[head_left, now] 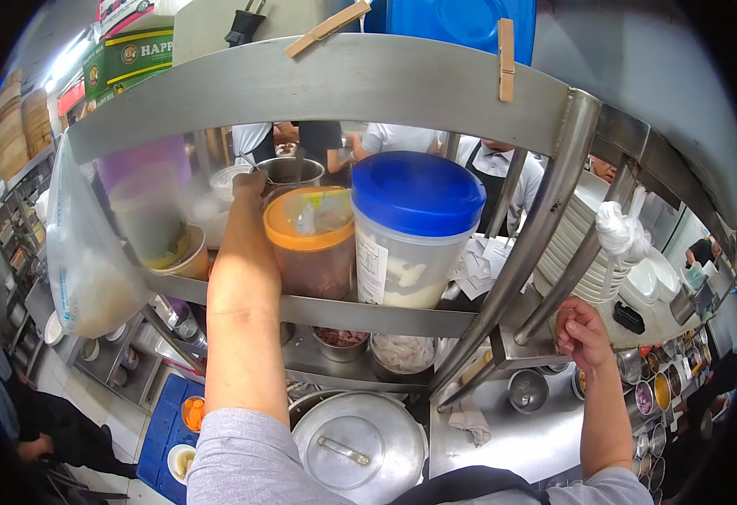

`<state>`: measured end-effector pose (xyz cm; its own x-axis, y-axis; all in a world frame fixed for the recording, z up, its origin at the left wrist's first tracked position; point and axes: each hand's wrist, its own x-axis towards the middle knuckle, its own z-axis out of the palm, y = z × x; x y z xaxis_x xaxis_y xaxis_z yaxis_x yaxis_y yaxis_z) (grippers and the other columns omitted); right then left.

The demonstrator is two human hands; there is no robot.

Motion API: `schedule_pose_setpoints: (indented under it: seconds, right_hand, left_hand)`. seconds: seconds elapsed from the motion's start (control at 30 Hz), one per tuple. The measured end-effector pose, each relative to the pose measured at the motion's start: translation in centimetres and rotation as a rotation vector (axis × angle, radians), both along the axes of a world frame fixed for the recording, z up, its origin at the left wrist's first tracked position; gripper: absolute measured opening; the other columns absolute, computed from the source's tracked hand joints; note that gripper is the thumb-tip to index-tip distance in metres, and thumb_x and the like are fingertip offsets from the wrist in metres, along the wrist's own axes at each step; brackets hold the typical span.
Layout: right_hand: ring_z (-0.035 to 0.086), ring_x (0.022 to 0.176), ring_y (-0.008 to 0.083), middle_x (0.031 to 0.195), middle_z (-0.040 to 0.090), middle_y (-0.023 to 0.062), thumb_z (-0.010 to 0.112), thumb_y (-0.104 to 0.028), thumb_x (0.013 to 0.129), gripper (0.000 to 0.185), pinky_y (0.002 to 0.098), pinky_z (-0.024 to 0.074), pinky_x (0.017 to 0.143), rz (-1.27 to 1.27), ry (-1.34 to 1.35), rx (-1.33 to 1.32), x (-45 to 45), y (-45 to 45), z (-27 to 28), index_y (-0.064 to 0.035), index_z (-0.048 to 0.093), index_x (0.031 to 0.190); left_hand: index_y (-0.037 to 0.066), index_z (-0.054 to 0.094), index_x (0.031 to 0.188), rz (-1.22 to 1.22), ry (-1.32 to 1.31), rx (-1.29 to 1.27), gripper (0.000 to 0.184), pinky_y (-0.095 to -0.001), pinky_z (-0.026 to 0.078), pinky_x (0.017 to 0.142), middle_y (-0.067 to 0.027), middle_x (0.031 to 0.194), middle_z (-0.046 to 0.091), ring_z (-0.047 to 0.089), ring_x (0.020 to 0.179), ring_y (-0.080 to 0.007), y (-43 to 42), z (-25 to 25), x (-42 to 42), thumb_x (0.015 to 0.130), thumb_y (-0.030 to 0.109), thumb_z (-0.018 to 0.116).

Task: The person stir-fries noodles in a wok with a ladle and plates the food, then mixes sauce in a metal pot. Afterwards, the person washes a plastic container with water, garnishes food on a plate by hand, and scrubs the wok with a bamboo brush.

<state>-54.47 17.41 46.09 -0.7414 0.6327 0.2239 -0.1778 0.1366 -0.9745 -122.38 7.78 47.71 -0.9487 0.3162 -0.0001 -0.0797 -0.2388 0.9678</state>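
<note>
1. A lidded pot sits below the front edge of the shelf.
2. The right hand is near the shelf's right end, its grip loosely curled; I cannot tell whether it pinches anything.
3. 2 tubs, an orange-lidded tub and a blue-lidded tub, stand along the shelf's front edge.
4. Behind the orange-lidded tub, toward the shelf's far edge, is the steel pot. The left hand is at its left side; I cannot tell whether its grip is clenched or released.
5. Beyond, people in aprons stand.
</note>
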Motion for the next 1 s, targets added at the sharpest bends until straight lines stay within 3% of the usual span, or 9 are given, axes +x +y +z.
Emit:
schedule_pose_setpoints:
  seconds: [0.23,0.3,0.37,0.43,0.6,0.7,0.9,0.97,1.0]
  right_hand:
    - [0.039,0.048,0.0088,0.066,0.047,0.003,0.071,-0.023,0.084,0.032,0.021,0.0314,0.041,0.056,0.042,-0.074,-0.1,0.4,0.1,-0.0098,0.056,0.11]
    - [0.038,0.048,0.0089,0.066,0.046,0.0035,0.07,-0.021,0.085,0.031,0.0211,0.0314,0.041,0.062,0.043,-0.083,0.0,0.7,0.0,-0.0106,0.056,0.111]
    - [0.038,0.048,0.0089,0.066,0.046,0.0037,0.069,-0.02,0.085,0.032,0.021,0.0313,0.041,0.058,0.042,-0.089,0.0,0.7,0.0,-0.0112,0.056,0.113]
    - [0.038,0.048,0.0089,0.066,0.046,0.0039,0.069,-0.02,0.086,0.033,0.0209,0.0312,0.041,0.044,0.044,-0.093,0.0,0.7,0.0,-0.0117,0.055,0.115]
    - [0.038,0.048,0.008,0.066,0.047,0.0031,0.065,-0.016,0.086,0.039,0.0217,0.0327,0.043,0.073,0.022,-0.065,0.4,1.0,-0.1,-0.0086,0.053,0.123]
    - [0.039,0.049,0.0072,0.065,0.048,0.0021,0.061,-0.011,0.086,0.041,0.0213,0.0331,0.044,0.102,0.02,-0.065,0.1,0.7,0.3,-0.0044,0.051,0.125]
    - [0.039,0.049,0.0065,0.066,0.048,0.0014,0.063,-0.014,0.086,0.046,0.0203,0.0332,0.044,0.177,0.033,-0.031,0.7,1.2,0.4,-0.003,0.049,0.128]
    - [0.038,0.049,0.0063,0.067,0.049,0.0017,0.066,-0.018,0.086,0.048,0.0201,0.0329,0.044,0.212,0.036,-0.026,0.8,1.4,0.0,-0.0032,0.048,0.128]
    - [0.038,0.049,0.0061,0.067,0.048,0.0013,0.066,-0.018,0.086,0.048,0.02,0.0328,0.044,0.217,0.049,-0.015,0.8,1.5,-0.1,-0.0034,0.048,0.129]
  left_hand:
    - [-0.005,0.058,0.079,0.096,0.098,-0.021,0.009,-0.0302,0.052,0.045,-0.0147,0.083,0.062,0.062,0.06,-0.0218,-2.0,2.8,1.1,0.079,0.002,0.062]
    - [-0.001,0.055,0.086,0.095,0.059,0.062,0.007,-0.0303,0.053,0.045,-0.0127,0.081,0.06,0.061,0.06,-0.0204,-2.6,3.9,1.5,0.08,0.001,0.059]
    - [0.001,0.053,0.107,0.157,0.075,0.241,0.028,-0.0317,0.051,0.043,-0.0131,0.081,0.058,0.06,0.058,-0.0222,-2.8,5.4,2.3,0.079,-0.001,0.056]
    - [0.006,0.046,0.125,0.163,0.184,0.23,0.04,-0.0335,0.054,0.051,-0.0143,0.096,0.059,0.064,0.072,-0.0224,-1.9,4.7,-1.0,0.087,0.009,0.056]
    - [0.003,0.059,0.098,0.154,0.298,0.635,0.015,-0.0334,0.054,0.051,-0.0095,0.08,0.062,0.061,0.062,-0.0157,-2.4,6.9,-1.9,0.087,0.012,0.063]
    - [0.007,0.062,0.093,0.178,0.258,0.696,0.013,-0.0341,0.055,0.055,-0.0057,0.08,0.063,0.06,0.064,-0.0149,-4.0,8.0,-1.4,0.089,0.019,0.066]
    - [0.011,0.063,0.096,0.176,0.132,0.332,0.011,-0.0528,0.055,0.076,-0.0028,0.079,0.063,0.058,0.065,-0.0163,-9.6,9.1,0.2,0.093,0.021,0.062]
    - [0.009,0.064,0.095,0.212,0.09,0.382,0.013,-0.0745,0.026,0.085,-0.0022,0.076,0.061,0.059,0.065,-0.0177,-10.2,10.2,7.3,0.092,0.021,0.061]
    - [0.009,0.064,0.095,0.225,0.083,0.391,0.013,-0.08,0.019,0.087,-0.002,0.076,0.061,0.059,0.065,-0.0181,-10.9,10.8,9.3,0.092,0.022,0.061]
